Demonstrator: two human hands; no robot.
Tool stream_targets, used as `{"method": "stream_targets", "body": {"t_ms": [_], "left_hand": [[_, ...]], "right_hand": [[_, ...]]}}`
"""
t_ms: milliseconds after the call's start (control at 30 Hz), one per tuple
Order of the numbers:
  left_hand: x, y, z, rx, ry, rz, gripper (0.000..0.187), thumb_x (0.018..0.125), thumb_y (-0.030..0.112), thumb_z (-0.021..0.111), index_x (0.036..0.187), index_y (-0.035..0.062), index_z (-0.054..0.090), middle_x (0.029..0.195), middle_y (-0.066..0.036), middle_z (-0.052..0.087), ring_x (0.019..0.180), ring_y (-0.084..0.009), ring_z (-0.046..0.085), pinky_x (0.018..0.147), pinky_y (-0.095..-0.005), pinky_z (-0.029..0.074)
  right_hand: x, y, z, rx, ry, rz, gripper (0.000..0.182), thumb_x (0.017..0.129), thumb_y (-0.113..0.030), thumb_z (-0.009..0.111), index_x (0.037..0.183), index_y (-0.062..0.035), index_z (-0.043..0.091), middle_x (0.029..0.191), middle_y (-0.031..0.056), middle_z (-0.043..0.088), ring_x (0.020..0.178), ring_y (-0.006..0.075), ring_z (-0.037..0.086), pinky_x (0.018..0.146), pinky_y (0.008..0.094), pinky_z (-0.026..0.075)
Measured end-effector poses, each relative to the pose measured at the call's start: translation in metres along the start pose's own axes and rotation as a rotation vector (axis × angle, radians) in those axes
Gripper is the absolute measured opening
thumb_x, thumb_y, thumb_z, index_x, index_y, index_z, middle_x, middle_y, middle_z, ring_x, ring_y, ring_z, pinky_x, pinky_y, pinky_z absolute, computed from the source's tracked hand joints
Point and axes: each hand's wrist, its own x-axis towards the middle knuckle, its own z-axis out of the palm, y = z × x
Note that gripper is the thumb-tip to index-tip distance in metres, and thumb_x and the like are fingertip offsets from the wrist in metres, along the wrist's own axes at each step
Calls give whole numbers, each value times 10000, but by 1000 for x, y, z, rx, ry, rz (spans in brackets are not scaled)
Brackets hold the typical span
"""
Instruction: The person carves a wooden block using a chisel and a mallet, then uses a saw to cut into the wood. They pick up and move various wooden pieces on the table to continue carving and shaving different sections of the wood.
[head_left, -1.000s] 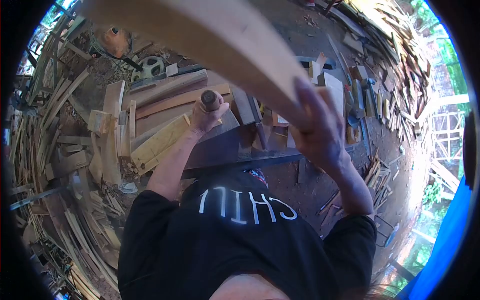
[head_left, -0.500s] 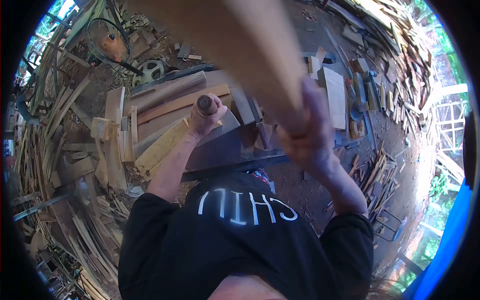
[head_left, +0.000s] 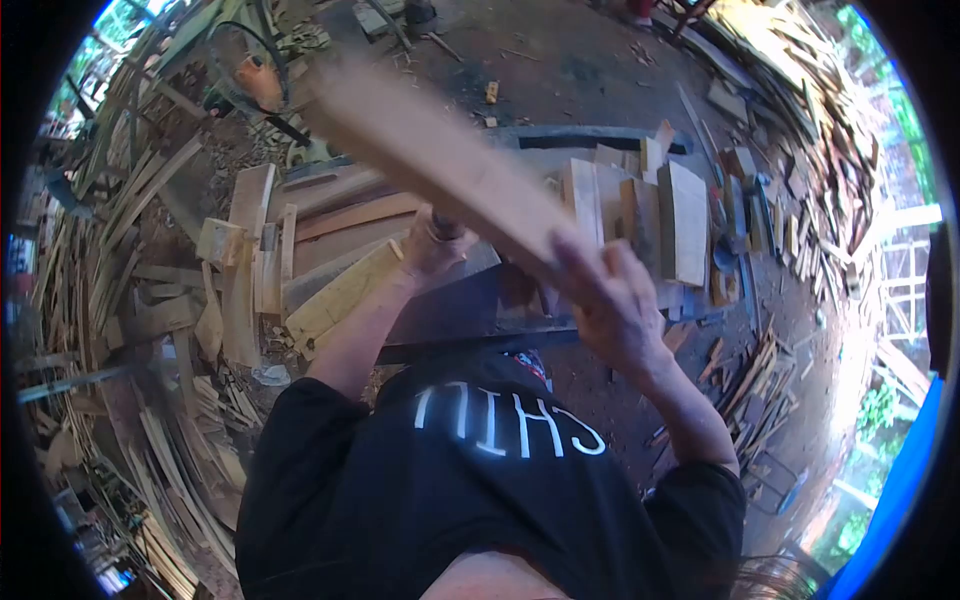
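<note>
My left hand (head_left: 428, 252) is closed around the round handle of what looks like a chisel (head_left: 447, 226), held upright over the bench; its lower end is hidden. In my right hand (head_left: 618, 305) is a thick, pale length of wood (head_left: 450, 165), gripped near its near end. It slants up to the left, and its far end is blurred and passes above my left hand. Below my left hand lies a yellowish board (head_left: 340, 298), beside a dark flat surface (head_left: 440, 310) close to my body.
Boards (head_left: 250, 260) lie at the bench's left, and upright wooden blocks (head_left: 683, 225) stand at its right. A round fan-like guard (head_left: 248, 68) is at the upper left. Scrap wood piles (head_left: 765, 365) and stacked strips (head_left: 810, 190) lie around on the dirt floor.
The length of wood has come down and away from the camera, now nearer my left hand. My right hand has lowered with it. The view has shifted slightly.
</note>
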Motion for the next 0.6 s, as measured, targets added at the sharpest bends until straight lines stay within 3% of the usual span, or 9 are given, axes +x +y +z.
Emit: {"method": "stream_targets", "body": {"t_ms": [33,67,200,300,333,367,433,600], "left_hand": [[3,8,1,-37,75,106,134,745,129,727,747,71,606,660,-48,626,632,-166,618,630,-329,493],[0,18,-9,49,-56,26,147,754,141,730,760,68,603,639,-54,613,597,-158,612,606,-327,492],[3,13,-17,52,-161,-126,171,774,150,743,760,78,588,636,-35,593,604,-123,579,598,-308,478],[9,3,-16,-123,-194,-278,193,791,155,752,745,88,577,665,6,578,624,-91,552,600,-278,465],[14,22,-20,-114,-198,-293,210,819,149,753,741,107,562,700,45,559,660,-57,533,607,-248,445],[16,27,-20,-113,-209,-299,210,819,149,753,741,107,562,700,45,559,660,-57,533,607,-248,445],[19,32,-18,-300,-136,-258,211,871,168,721,755,110,555,727,51,531,687,-35,500,623,-206,406],[23,26,-13,-331,-207,-227,246,850,131,744,747,132,520,702,77,497,662,-31,470,600,-224,391]], "right_hand": [[-7,6,6,-130,-270,99,815,748,61,649,1454,-235,371,1049,171,548,945,363,617,775,456,506],[-14,10,10,-87,-274,212,809,762,36,662,1453,-274,375,1051,176,552,965,367,621,782,458,508],[-18,11,8,55,-118,272,841,791,-29,679,1487,-317,305,959,166,528,861,360,616,720,464,514],[-21,6,12,397,-1,402,817,801,-188,755,1482,-187,304,1161,181,574,1024,320,625,878,453,515],[-23,11,16,398,21,375,832,769,-249,788,1446,-103,326,1216,174,569,1084,289,606,944,445,488],[-27,14,17,401,23,387,832,769,-249,788,1446,-103,326,1216,174,569,1084,289,606,944,445,488],[-36,19,17,604,-55,607,800,743,-263,799,1385,-65,364,1179,159,580,1071,263,600,941,413,476],[-53,27,25,675,27,672,720,717,-237,796,1299,-60,411,1138,135,594,1047,249,603,920,390,469]]}}
